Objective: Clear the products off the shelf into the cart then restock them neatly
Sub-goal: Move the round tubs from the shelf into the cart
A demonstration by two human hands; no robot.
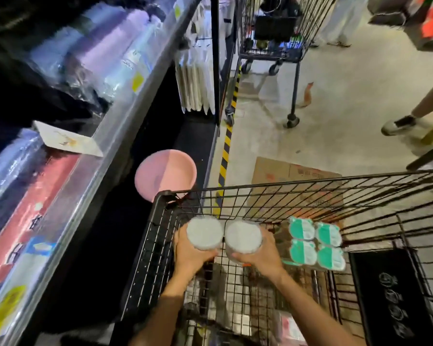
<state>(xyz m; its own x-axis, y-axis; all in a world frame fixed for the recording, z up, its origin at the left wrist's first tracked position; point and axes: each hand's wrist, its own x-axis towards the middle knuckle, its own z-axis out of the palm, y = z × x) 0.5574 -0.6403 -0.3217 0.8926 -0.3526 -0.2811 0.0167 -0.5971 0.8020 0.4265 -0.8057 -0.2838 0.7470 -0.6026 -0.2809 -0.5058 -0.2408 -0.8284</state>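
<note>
Inside the black wire cart point(310, 196) my left hand point(189, 255) grips a round white-topped container point(205, 233), and my right hand point(259, 255) grips a second one point(243, 236) right beside it; the two tubs touch. A four-pack of green-and-white lidded cups point(315, 243) lies in the cart to their right. The dark lower shelf point(185, 146) on the left holds a pink round basin point(165, 173) just beyond the cart's corner.
The upper shelf rail point(125, 116) on the left carries plastic-wrapped rolls. A flattened cardboard box point(295, 176) lies on the floor ahead of the cart. Another cart point(273, 46) stands further down the aisle, and a person's leg and shoe point(400, 123) are at the right.
</note>
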